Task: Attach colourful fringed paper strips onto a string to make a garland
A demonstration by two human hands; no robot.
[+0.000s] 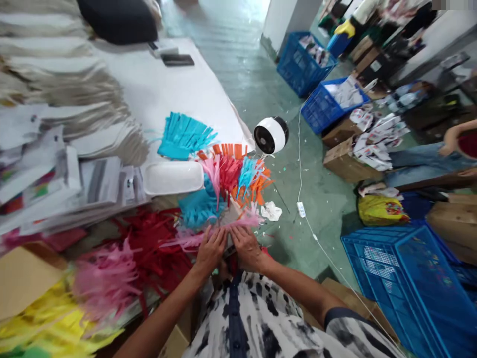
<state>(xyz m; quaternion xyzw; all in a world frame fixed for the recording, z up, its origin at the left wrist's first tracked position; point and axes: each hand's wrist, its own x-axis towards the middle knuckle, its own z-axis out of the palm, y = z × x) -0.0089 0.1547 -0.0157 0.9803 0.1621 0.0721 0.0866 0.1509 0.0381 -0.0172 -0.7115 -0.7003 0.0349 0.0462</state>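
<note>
My left hand [212, 247] and my right hand [245, 244] are side by side at the table's near corner, fingers pressed down over a strip of pink fringed paper [194, 240]. The strip reaches out to both sides of the fingers. Just beyond lies a blue fringed bundle [203, 206]. Past it are red fringe [230, 171], light blue fringe [249, 174] and orange fringe [261, 184], heaped at the corner. To the left of my hands spreads a pile of red fringe [156, 248]. The undersides of my fingers are hidden.
A white tray [173, 178] stands on the white table [186, 82], with a flat blue fringe [184, 136] behind it. Paper stacks [100, 184] fill the left. A white fan [271, 135] is off the table's right edge. Blue crates [406, 278] and a seated person [421, 161] are at right.
</note>
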